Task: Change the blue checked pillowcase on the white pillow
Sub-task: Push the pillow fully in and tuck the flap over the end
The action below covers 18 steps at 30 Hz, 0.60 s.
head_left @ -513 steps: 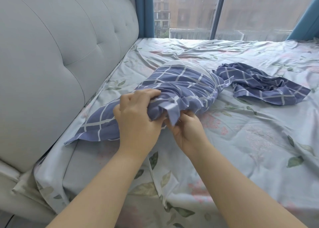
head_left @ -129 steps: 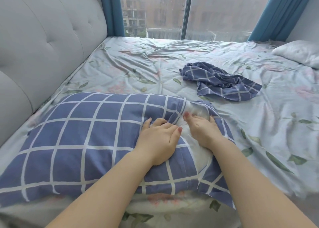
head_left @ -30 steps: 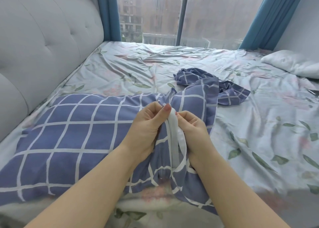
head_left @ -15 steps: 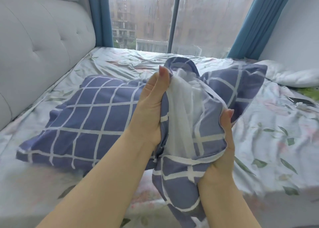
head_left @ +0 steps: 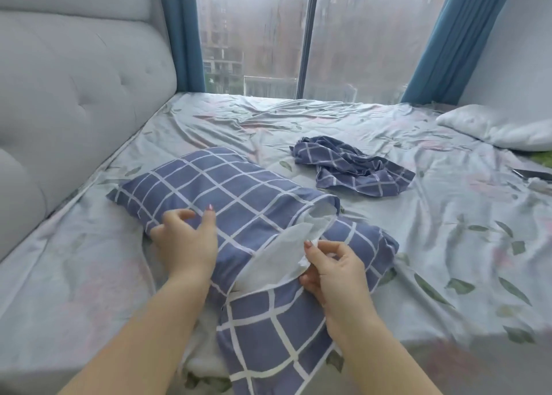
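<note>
Pillow (head_left: 283,254) runs far-left to near-right — open end at R hand (head_left: 331,266), which pinches its white corner; L hand (head_left: 185,239) lies slack on case (head_left: 239,203).

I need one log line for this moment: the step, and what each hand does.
step: fitting blue checked pillowcase | left hand: rests on it | right hand: pinches white pillow at opening

No text, label, brand, number or sign can be read on anything in view.
</note>
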Tool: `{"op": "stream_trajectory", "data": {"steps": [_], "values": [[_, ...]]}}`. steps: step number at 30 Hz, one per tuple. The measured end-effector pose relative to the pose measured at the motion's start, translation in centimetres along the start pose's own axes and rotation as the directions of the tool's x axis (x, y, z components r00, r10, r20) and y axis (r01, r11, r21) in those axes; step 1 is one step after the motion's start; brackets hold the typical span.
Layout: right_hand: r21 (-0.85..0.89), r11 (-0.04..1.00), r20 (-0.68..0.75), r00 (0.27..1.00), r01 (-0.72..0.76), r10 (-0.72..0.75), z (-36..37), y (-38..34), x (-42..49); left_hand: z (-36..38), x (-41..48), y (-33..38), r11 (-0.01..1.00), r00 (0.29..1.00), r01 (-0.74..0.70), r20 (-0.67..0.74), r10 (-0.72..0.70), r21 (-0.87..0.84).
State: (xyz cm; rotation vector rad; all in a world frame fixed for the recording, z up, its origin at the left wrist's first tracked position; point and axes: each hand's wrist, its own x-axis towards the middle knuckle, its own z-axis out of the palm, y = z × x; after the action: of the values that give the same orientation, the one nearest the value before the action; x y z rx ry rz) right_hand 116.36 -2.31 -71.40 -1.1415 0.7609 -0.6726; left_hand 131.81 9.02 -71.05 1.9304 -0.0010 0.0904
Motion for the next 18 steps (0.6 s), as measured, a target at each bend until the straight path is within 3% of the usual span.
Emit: {"op": "stream_trajectory", "data": {"steps": [1,3,5,6,8,9,11,14,18], "values": [[-0.034,0.998,-0.023,0.999,0.047,-0.047,-0.3,-0.4,0.2,-0.4,0.6,-0.6,0.975,0.975,0.220,0.005,-0.220,-0.006],[-0.112,0.985,-0.047,0.989,0.133,-0.139,-0.9,-1.2,1.0,-0.8,1.6,-1.6,0.788,0.807,0.588,0.204,-0.554,-0.185],[-0.333,0.893,0.044,0.951,0.303,-0.306,-1.6,-1.7,2.2,-1.0,1.3,-1.9,0.569,0.569,0.802,0.521,-0.637,-0.180],[-0.485,0.772,0.162,0.910,0.411,-0.383,-2.0,-1.7,2.8,-1.0,0.7,-1.8,0.520,0.477,0.846,0.602,-0.640,-0.118],[-0.652,0.492,0.421,0.815,0.577,-0.398,-2.7,-1.2,4.2,-0.4,-0.4,-2.0,0.506,0.392,0.861,0.688,-0.611,-0.042],[-0.663,0.419,0.497,0.783,0.621,-0.373,-3.0,-1.0,4.9,-0.1,-0.8,-2.0,0.505,0.370,0.863,0.717,-0.591,-0.029],[-0.645,0.396,0.534,0.757,0.653,-0.378,-3.0,-0.8,6.0,0.1,-1.1,-2.1,0.510,0.390,0.857,0.733,-0.557,-0.068],[-0.651,0.438,0.490,0.784,0.620,-0.381,-2.1,-0.7,7.0,0.7,-0.6,-2.3,0.516,0.497,0.830,0.698,-0.515,-0.211],[-0.684,0.349,0.501,0.760,0.641,-0.414,-0.9,0.3,7.8,2.3,0.3,-3.8,0.518,0.601,0.778,0.660,-0.451,-0.355]]}}
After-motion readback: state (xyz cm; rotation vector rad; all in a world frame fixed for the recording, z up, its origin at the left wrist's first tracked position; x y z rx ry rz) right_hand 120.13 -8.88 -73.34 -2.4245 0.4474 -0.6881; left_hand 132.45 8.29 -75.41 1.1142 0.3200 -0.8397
